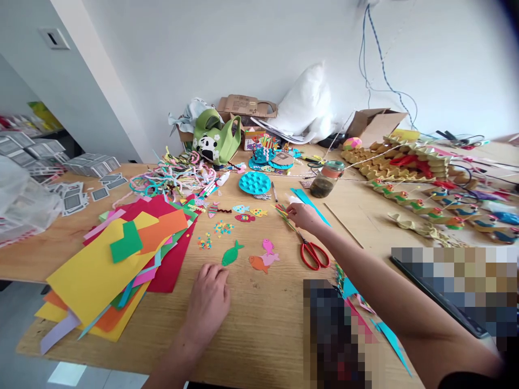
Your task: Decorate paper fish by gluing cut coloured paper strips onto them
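Observation:
My left hand [210,292] rests on the table, its curled fingers by the head of a green paper fish [232,254]; whether it holds anything is hidden. Farther off, my right hand [302,216] reaches out with fingers pinched beside thin coloured strips [284,215], above red-handled scissors [313,255]. What lies between those fingertips is too small to name. Orange [258,263], pink [268,247] and light pink paper fish lie together between the hands. Patterned fish, one of them red [245,218], lie beyond, near small paper bits [224,227].
Coloured paper sheets [101,270] pile up at the left. Pipe cleaners [174,175], a green panda bag [214,138], a blue round piece [254,183] and a glass jar [324,181] stand farther back. Egg-carton strips [417,202] cover the right side.

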### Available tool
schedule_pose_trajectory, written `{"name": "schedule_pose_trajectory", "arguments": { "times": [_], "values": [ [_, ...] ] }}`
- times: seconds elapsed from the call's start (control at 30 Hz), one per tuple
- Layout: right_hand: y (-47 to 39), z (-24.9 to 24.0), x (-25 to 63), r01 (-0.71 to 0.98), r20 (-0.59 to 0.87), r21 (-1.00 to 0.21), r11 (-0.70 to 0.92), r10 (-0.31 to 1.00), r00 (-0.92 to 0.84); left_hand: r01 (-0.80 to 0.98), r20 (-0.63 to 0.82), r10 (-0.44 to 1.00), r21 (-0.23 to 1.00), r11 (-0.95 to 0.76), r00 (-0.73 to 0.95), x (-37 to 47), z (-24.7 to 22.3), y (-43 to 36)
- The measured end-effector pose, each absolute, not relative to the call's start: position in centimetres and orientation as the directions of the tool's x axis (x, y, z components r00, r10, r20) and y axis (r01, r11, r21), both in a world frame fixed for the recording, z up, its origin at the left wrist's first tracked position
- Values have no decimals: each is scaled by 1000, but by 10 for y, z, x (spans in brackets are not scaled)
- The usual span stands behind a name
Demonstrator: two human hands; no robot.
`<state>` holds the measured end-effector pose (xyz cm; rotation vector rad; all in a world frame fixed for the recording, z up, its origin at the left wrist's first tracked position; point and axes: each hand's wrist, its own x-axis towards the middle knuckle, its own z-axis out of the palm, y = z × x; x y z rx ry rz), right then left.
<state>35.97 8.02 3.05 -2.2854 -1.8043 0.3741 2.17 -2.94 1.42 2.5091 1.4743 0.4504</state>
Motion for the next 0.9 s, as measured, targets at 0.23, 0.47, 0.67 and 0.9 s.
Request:
{"name": "schedule_pose_trajectory", "arguments": {
  "times": [0.23,0.47,0.67,0.9],
  "values": [
    [76,37,355,955,-51,-213,-205,979,199,813,177,877,328,-481,447,20,12,-30],
    [68,43,350,986,-170,-38,-161,974,153,797,224,870,350,-493,439,17,7,-29],
    [54,40,332,987,-231,110,-119,963,142,775,308,852,364,-517,424,17,-1,-27],
    [55,35,326,981,-227,160,-111,963,146,767,337,848,376,-520,410,15,-5,-26]
  ]
}}
